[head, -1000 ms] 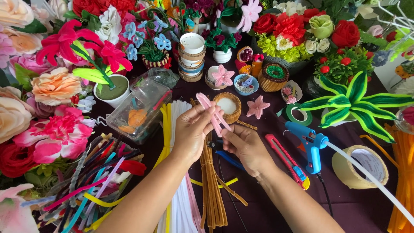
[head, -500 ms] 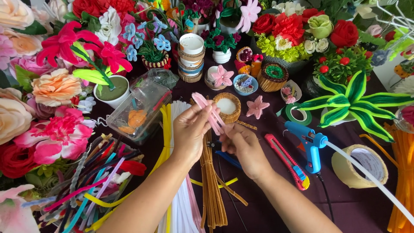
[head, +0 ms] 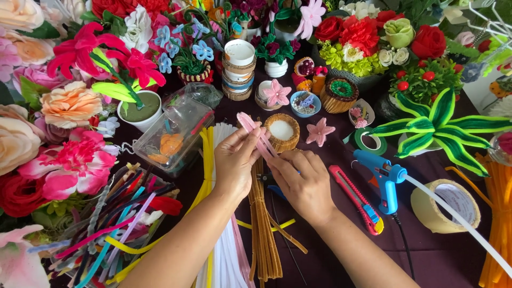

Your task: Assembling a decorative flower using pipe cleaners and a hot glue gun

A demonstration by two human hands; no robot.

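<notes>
Blue glue gun (head: 385,178) beside red box cutter (head: 356,199); tape roll (head: 447,205) right; clear plastic box (head: 175,134) left; green-striped plant (head: 438,124).

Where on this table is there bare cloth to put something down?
The barest patch of dark cloth lies bottom right, between the red utility knife, the blue glue gun and the tape roll; only the gun's cord crosses it. The back and left side are crowded with flowers, and pipe cleaners fill the space beneath the hands.

Bright, even daylight | soft shadows | sharp centre — edges slightly stretched
</notes>
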